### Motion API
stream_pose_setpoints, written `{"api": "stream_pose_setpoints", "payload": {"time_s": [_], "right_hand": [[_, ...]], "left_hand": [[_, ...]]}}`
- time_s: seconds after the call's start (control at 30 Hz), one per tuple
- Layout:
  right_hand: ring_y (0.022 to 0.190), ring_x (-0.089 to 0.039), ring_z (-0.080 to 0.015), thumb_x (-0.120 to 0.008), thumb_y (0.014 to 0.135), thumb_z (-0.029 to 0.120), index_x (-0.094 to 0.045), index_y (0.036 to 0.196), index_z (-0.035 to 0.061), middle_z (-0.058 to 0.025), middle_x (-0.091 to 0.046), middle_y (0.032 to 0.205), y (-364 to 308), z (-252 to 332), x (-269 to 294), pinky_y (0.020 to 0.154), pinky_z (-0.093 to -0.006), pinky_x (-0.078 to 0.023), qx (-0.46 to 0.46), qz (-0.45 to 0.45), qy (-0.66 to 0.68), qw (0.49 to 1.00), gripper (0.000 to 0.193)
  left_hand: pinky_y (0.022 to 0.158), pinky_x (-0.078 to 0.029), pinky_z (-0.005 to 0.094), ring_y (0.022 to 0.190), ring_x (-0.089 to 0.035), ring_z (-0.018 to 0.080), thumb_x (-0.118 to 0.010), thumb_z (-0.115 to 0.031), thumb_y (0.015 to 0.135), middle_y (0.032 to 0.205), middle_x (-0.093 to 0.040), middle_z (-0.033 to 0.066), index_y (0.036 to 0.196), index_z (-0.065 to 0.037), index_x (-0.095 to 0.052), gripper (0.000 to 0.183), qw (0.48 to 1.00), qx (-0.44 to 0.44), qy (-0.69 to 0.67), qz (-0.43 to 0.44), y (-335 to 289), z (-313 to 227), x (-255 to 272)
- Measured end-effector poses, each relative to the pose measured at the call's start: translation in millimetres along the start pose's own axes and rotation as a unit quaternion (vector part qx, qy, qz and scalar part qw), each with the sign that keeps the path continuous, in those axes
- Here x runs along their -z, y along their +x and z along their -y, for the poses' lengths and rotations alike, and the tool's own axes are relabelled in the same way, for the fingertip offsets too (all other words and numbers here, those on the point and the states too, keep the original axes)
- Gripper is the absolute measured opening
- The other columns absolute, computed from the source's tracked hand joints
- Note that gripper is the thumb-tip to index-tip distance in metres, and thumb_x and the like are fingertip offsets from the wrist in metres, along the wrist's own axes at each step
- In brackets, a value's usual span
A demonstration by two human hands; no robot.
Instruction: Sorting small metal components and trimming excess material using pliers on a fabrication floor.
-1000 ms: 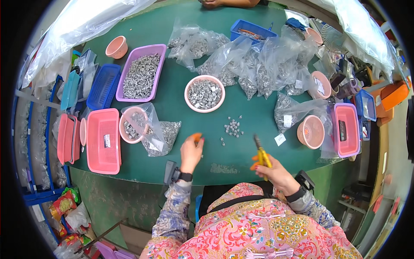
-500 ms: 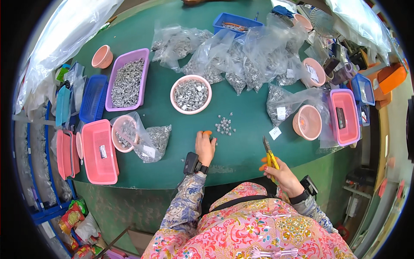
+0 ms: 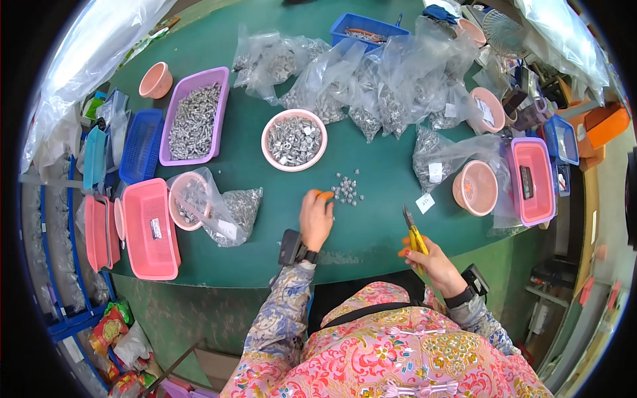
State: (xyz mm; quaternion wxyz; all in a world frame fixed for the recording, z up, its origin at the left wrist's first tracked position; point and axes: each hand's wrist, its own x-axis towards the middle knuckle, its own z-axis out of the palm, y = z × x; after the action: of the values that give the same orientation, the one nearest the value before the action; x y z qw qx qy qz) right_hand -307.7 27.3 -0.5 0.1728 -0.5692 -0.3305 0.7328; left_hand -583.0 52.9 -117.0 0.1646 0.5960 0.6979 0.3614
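My left hand [image 3: 316,220] rests on the green table at the left edge of a small cluster of grey metal pieces [image 3: 346,190]. Orange covers are on its fingertips; the fingers curl in towards the thumb, and whatever is between them is hidden. Wrapped in my right hand [image 3: 434,265] are yellow-handled pliers [image 3: 415,237], their narrow dark jaws pointing away from me. Beyond the cluster, a round pink bowl [image 3: 267,155] holds many silvery metal parts [image 3: 293,140].
At left stand a purple tray [image 3: 225,99] of metal parts, a blue basket [image 3: 141,147] and a pink basket [image 3: 152,255]. Several clear bags [image 3: 391,99] of parts line the back. A pink cup [image 3: 475,189] and a white tag [image 3: 424,203] lie right.
My left hand has shifted slightly away from me, up to the edge of the small cluster. My right hand still holds the pliers in nearly the same place.
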Motion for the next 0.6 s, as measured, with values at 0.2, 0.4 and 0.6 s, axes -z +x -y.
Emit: {"api": "stream_pose_setpoints", "payload": {"time_s": [0.2,0.4,0.6], "right_hand": [[0.079,-0.053,-0.0099,-0.062,0.088,0.017,-0.047,0.123,0.0009,-0.0078,-0.062,0.098,11.2,10.7,1.5,0.071,-0.0234,-0.044,0.009,0.007,-0.024,1.000,0.041],[0.079,-0.053,-0.0095,-0.062,0.088,0.018,-0.046,0.124,-0.0005,-0.0076,-0.062,0.098,19.1,5.1,10.9,0.069,-0.0226,-0.043,0.013,-0.005,-0.023,1.000,0.043],[0.083,-0.055,-0.0100,-0.064,0.088,0.020,-0.047,0.125,0.0005,-0.0076,-0.063,0.101,10.2,7.1,7.4,0.073,-0.0230,-0.044,-0.020,0.030,-0.060,0.998,0.045]], "left_hand": [[0.076,-0.044,0.0427,0.090,-0.053,0.0336,-0.067,-0.004,0.074,0.093,-0.054,0.0143,0.088,-0.004,-0.060,0.015,0.995,-0.015,0.069,0.070,2.6,21.7,-21.5],[0.079,-0.045,0.0423,0.091,-0.053,0.0338,-0.067,-0.005,0.075,0.098,-0.053,0.0140,0.096,-0.004,-0.060,0.021,0.995,-0.054,0.046,0.063,0.1,12.1,-12.8],[0.080,-0.044,0.0426,0.091,-0.052,0.0333,-0.066,-0.004,0.077,0.095,-0.053,0.0143,0.091,-0.002,-0.061,0.015,0.991,-0.029,0.088,0.102,4.7,14.2,-12.2]]}}
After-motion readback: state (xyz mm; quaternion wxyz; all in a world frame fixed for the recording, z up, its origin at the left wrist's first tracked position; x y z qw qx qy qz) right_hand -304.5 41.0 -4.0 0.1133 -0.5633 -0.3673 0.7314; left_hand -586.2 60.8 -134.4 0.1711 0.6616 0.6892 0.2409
